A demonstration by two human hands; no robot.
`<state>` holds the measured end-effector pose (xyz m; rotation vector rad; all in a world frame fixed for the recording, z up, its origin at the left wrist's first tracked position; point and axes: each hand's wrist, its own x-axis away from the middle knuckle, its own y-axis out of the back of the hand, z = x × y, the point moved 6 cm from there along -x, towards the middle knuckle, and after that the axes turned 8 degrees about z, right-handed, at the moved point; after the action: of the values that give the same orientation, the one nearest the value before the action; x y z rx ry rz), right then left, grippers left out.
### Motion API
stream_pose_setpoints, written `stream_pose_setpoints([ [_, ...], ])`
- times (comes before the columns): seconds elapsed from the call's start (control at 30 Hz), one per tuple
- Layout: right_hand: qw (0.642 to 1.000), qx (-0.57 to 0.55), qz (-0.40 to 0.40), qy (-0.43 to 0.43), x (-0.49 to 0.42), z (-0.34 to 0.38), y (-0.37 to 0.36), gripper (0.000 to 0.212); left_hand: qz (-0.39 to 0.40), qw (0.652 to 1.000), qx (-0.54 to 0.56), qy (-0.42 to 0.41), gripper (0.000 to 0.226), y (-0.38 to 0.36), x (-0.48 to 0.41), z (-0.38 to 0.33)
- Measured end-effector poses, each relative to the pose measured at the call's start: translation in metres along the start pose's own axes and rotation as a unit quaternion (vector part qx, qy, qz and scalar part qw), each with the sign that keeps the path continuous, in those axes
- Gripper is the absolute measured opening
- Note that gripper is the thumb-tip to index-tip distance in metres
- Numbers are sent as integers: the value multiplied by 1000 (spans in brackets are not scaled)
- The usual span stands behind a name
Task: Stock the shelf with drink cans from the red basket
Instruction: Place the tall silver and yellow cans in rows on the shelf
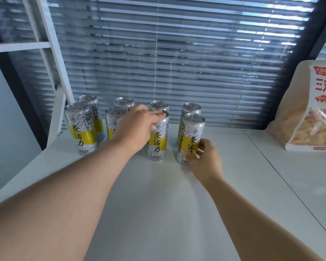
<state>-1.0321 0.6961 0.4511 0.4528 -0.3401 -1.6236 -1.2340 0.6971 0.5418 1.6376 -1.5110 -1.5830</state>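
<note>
White shelf (158,194) w/ cans (81,127), blinds (177,63) behind, snack bag (309,110) rt

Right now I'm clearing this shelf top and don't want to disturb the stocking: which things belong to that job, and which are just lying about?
Job: third front can, gripped at its top by the left hand; fourth front can, pinched low by the right hand; six other cans in the two rows; white shelf.
Lying about: snack bag at the right; window blinds behind.
</note>
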Motion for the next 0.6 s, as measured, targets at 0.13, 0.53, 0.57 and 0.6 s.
stream_pose_setpoints([
  [0.13, 1000, -5, 21, -2, -1, -1, 2, 54, -3, 1000, 8, 1, 51, 1, 1, 0],
  [0.53, 1000, 24, 3, 4, 2, 0, 3, 56, -2, 999, -41, -20, 48, 10, 0, -13],
  [0.57, 1000, 24, 3, -1, 3, 0, 3, 60, 8, 999, -46, -24, 48, 11, -1, -15],
  [0.6, 1000, 25, 4, -9, 4, 0, 3, 66, 16, 998, -50, -26, 48, 11, -1, -16],
])
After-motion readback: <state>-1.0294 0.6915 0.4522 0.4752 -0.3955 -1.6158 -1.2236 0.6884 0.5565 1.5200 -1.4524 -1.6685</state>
